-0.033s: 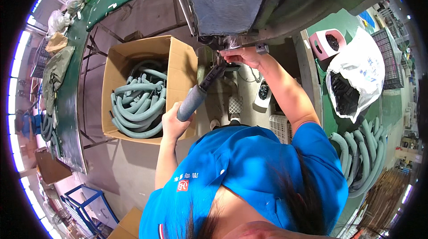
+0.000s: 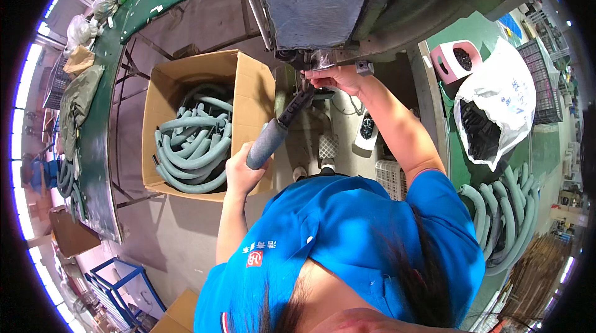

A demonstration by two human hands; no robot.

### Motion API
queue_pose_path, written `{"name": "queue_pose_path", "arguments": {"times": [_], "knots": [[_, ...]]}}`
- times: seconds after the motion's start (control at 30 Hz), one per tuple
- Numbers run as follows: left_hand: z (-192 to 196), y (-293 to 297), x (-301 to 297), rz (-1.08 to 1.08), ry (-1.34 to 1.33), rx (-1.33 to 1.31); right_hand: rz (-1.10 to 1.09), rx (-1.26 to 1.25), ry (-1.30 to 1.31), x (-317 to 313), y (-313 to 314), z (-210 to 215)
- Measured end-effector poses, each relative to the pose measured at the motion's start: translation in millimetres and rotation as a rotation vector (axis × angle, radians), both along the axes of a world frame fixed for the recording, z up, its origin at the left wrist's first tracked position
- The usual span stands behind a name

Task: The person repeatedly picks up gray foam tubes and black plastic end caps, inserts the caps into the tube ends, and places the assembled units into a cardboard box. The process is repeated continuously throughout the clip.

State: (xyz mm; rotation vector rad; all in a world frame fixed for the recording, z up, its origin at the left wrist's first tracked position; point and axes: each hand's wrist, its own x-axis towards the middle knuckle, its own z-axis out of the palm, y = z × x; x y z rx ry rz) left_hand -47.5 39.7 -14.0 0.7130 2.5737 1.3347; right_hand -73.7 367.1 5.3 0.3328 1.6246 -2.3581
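My left hand (image 2: 245, 170) is wrapped round a grey foam-covered tube (image 2: 268, 142). The tube slants up and away to a black end piece (image 2: 297, 104), whose tip sits just under the working head of a dark metal machine (image 2: 313, 7). At that head, my right hand (image 2: 338, 78) has its fingers drawn together by the tip of the black piece. Whatever those fingers pinch is too small and partly hidden. A small metal block (image 2: 364, 68) on the machine is beside my right wrist.
Left of me stands an open cardboard box (image 2: 253, 106) full of curved grey-green foam tubes (image 2: 192, 140). To the right, a green table carries a pink bin (image 2: 444, 63) of small black parts, a white sack (image 2: 506, 94) of black pieces and more foam tubes (image 2: 506, 215). A pedal (image 2: 328, 147) lies below.
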Motion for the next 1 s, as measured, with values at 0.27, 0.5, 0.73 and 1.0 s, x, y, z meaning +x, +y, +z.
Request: {"name": "queue_pose_path", "arguments": {"times": [0.27,0.5,0.73,1.0], "knots": [[4,3,-5,-0.04,0.019,0.03,-0.154,0.002,-0.089,1,-3,-18],[-5,27,-23,-0.11,0.196,-0.147,0.109,0.446,0.015,23,-9,-9],[-1,66,-68,-0.129,0.436,-0.035,-0.392,1.21,0.632,-20,13,-69],[-4,71,-73,-0.13,0.34,-0.028,-0.575,1.435,0.91,-24,5,-25]]}}
